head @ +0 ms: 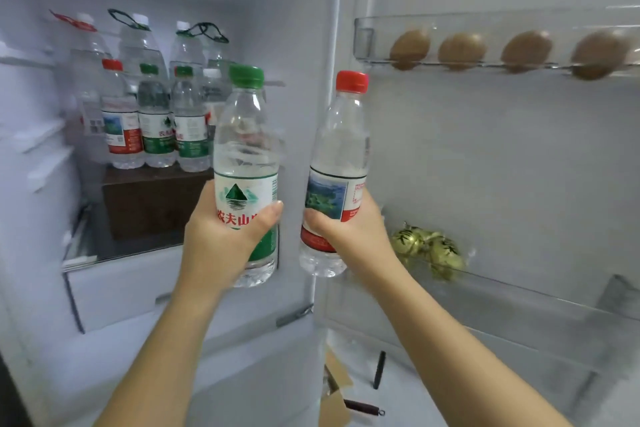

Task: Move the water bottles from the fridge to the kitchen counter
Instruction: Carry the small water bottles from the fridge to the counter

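Through my head camera, my left hand (221, 239) is wrapped round the label of a green-capped bottle (244, 156) and holds it upright in front of the open fridge (277, 28). My right hand (346, 229) grips a red-capped bottle (341, 146) low on its label. It is also upright, just beside the green one with a gap between them. Beyond my left hand, more water bottles (152, 121) stand crowded on a shelf. Up and to the right of my right hand, brown eggs (460, 50) sit in the door tray (363, 42). Just past that wrist lie gold-wrapped items (429, 250), in a lower door bin (519, 291).
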Motion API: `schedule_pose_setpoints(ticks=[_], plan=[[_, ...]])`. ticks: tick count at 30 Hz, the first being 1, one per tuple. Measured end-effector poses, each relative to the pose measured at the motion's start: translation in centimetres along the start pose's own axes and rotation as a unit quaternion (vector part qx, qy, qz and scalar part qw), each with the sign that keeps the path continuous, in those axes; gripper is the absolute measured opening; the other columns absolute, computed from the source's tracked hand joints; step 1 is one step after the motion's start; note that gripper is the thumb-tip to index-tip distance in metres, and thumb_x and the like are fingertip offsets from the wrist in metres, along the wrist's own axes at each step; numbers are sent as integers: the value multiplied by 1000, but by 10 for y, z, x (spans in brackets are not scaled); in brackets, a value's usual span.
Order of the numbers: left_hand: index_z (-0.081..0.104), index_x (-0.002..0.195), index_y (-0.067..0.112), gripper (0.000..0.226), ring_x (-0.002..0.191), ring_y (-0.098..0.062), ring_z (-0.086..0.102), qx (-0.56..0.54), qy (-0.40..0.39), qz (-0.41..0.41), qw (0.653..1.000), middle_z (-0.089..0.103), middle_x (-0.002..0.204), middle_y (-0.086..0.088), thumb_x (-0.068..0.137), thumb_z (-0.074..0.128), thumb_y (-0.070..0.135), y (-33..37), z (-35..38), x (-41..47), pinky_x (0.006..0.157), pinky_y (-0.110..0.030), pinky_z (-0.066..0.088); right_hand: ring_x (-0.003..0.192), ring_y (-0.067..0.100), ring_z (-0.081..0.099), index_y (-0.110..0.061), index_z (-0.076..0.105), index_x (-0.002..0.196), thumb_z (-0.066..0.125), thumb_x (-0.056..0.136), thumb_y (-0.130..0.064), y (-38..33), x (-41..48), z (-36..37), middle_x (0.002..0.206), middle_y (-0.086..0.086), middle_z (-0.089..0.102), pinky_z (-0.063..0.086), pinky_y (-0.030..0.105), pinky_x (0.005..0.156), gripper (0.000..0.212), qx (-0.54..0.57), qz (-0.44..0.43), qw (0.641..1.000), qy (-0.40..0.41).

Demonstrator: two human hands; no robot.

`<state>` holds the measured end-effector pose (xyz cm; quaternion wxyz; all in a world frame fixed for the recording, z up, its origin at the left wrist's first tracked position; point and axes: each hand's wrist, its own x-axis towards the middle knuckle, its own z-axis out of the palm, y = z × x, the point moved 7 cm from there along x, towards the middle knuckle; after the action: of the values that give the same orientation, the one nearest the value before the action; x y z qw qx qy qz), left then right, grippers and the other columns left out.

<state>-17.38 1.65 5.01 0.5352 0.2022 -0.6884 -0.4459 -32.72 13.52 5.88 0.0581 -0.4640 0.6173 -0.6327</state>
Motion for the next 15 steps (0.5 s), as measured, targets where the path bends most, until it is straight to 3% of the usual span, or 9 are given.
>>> schedule_pose_setpoints(ticks=[7,9,12,15], plan=[[60,117,30,59,97,-8,68,-74,-89,-25,993,72,105,11,66,86,43,45,79,-98,83,-35,55,91,7,72,-21,61,112,80,57,-35,-14,-94,-107,98,-6,74,59,25,78,59,-28,37,997,64],[61,116,31,62,95,-5,68,-89,-115,-40,989,72,103,13,63,87,48,50,107,-122,81,-33,55,92,7,71,-21,59,114,82,61,-28,-12,-119,-138,100,-6,74,58,24,78,58,-45,53,993,93],[57,120,34,58,92,5,65,-95,-164,-43,981,70,104,16,68,83,36,56,150,-154,77,-23,51,88,4,69,-23,56,110,85,70,-11,-6,-161,-187,98,-7,71,55,17,69,52,-76,74,982,159],[53,122,35,61,95,4,64,-117,-218,-41,968,68,106,16,71,85,35,64,192,-180,76,-19,50,79,-3,67,-30,51,102,84,72,-4,0,-200,-232,94,-10,67,51,11,61,52,-103,94,964,228]])
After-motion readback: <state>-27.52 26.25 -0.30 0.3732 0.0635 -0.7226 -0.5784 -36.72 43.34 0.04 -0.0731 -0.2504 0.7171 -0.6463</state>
